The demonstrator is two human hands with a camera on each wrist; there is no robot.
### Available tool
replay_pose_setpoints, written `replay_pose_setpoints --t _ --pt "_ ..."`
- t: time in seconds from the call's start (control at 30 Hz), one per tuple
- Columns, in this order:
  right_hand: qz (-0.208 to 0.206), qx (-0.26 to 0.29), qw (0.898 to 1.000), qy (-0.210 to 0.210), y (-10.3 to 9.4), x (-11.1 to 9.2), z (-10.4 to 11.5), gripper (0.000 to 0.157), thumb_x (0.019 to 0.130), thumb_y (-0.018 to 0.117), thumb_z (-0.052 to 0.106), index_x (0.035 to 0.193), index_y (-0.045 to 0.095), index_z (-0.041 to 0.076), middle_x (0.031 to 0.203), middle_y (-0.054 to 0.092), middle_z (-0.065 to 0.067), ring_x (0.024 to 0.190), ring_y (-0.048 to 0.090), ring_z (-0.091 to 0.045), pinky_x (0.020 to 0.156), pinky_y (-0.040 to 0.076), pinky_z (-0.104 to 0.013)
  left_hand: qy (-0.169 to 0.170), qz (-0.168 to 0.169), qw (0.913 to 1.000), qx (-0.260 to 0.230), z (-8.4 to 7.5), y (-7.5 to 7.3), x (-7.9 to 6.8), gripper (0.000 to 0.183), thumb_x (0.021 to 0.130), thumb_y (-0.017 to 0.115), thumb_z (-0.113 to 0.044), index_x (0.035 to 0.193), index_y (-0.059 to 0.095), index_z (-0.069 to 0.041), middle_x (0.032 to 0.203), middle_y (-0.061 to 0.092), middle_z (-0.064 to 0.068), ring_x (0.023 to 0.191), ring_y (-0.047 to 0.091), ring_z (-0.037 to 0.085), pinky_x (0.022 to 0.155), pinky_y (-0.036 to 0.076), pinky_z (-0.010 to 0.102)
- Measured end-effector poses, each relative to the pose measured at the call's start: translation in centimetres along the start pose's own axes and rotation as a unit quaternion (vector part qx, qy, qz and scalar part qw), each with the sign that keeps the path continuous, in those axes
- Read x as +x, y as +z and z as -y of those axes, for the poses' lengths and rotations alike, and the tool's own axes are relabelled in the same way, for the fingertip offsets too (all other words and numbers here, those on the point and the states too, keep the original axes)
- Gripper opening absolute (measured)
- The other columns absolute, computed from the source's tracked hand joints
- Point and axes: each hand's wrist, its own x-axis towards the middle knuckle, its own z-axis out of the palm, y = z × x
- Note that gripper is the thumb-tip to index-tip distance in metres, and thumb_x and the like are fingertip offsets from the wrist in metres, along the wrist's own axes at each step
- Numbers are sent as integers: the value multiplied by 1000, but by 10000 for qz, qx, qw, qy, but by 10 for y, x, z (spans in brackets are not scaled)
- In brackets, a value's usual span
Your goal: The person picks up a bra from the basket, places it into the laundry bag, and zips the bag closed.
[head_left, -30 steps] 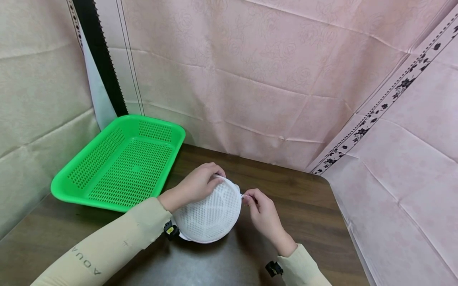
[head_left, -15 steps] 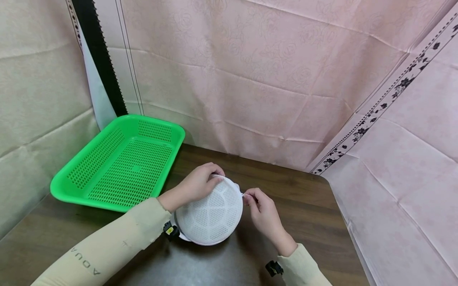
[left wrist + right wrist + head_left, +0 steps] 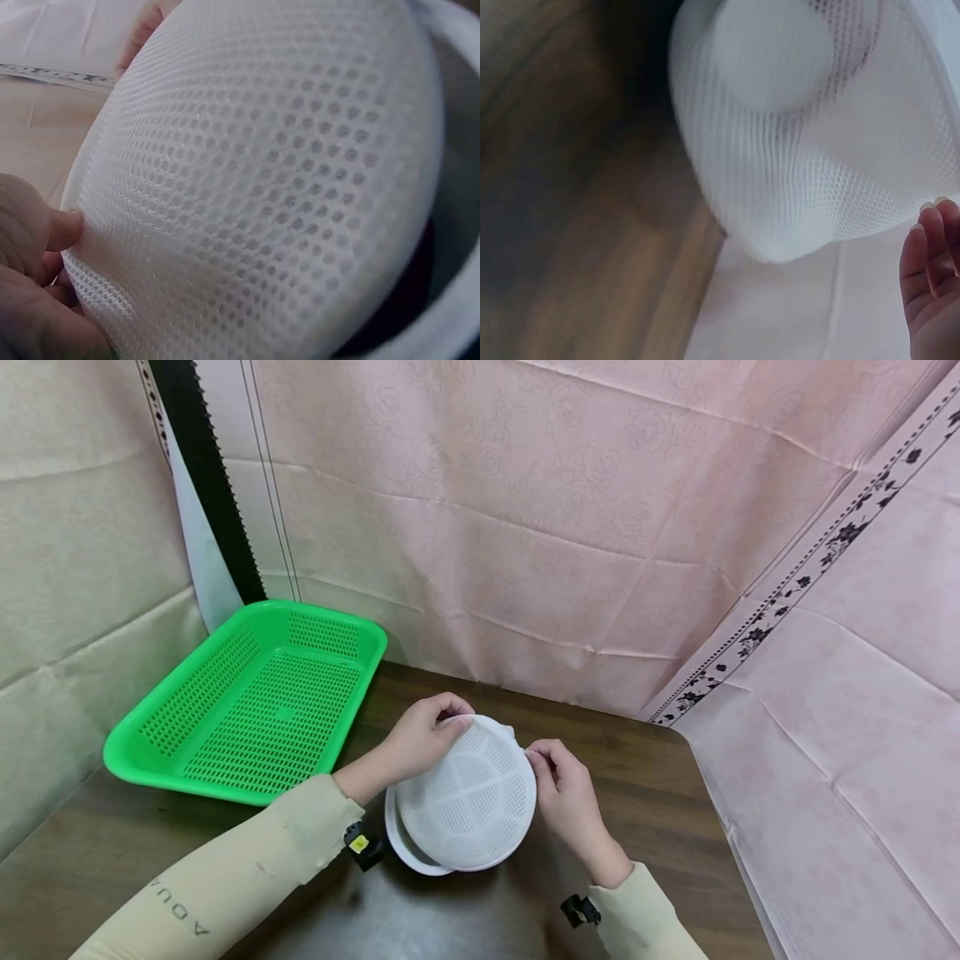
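A round white mesh laundry bag [image 3: 468,802] is between both hands over the table, its flat mesh lid tipped up toward the right. Below the lid's lower left edge shows the white rim of the bag's lower part [image 3: 408,853]. My left hand [image 3: 420,742] pinches the lid's far left edge, thumb on top; the left wrist view shows these fingers [image 3: 69,229] at the lid's edge. With thumb and fingertips, my right hand [image 3: 572,797] pinches a small white zipper pull at the lid's right edge. The bag's mesh side [image 3: 772,180] fills much of the right wrist view.
A green perforated plastic basket [image 3: 285,693] stands at the back left, its front right rim close to the left forearm. The dark wooden table [image 3: 652,827] is bordered by pale pink cloth [image 3: 540,543] at the back and sides.
The lid has lifted and shifted right, uncovering the rim beneath on the left. The right hand has moved slightly up and right with the bag's edge; the left hand still grips the edge.
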Motion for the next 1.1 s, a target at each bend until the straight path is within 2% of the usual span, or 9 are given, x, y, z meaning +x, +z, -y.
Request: replay_pose_setpoints --t 0.13,0.23,0.4,0.57,0.83,1.1 --pt "-157 11 9999 -35 -5 5 2 4 89 54 15 91 58 14 81 56 6 66 51 -10 56 43 -22 -72 -133 9997 -172 -3 2 0 5 87 59 -25 91 58 -23 86 57 -7 79 52 11 71 44 30" --pt "-87 104 9999 -10 -5 5 1 4 89 54 14 90 58 13 81 56 5 68 53 -12 57 44 -22 32 -142 9998 -125 -1 2 -1 4 87 59 -22 90 58 -21 86 56 -7 80 51 11 72 44 29" --pt "59 248 9996 72 -1 1 -3 4 88 54 10 90 57 12 82 57 3 74 57 -14 63 46 -23 444 -12 9988 222 5 1 -2 4 86 59 -16 90 58 -19 89 54 -7 82 50 9 74 44 26" --pt "44 237 9997 11 2 -1 -5 5 88 55 9 91 57 13 82 57 4 74 56 -10 63 46 -23 637 2 9963 585 10 -1 -3 4 87 58 -18 90 58 -20 89 52 -8 80 50 9 73 44 26" --pt "36 144 9999 -85 3 -3 -6 5 87 56 9 91 58 12 81 57 4 73 55 -10 61 46 -22 501 19 9954 817 12 -4 -3 4 87 57 -19 91 57 -22 89 51 -9 80 49 8 73 43 24" --pt "146 272 9995 -54 4 -5 -6 5 87 56 7 92 57 9 82 58 1 73 58 -15 63 47 -23 276 -97 9958 870 12 -9 -1 4 88 56 -17 92 57 -18 89 51 -6 80 49 10 73 43 26"
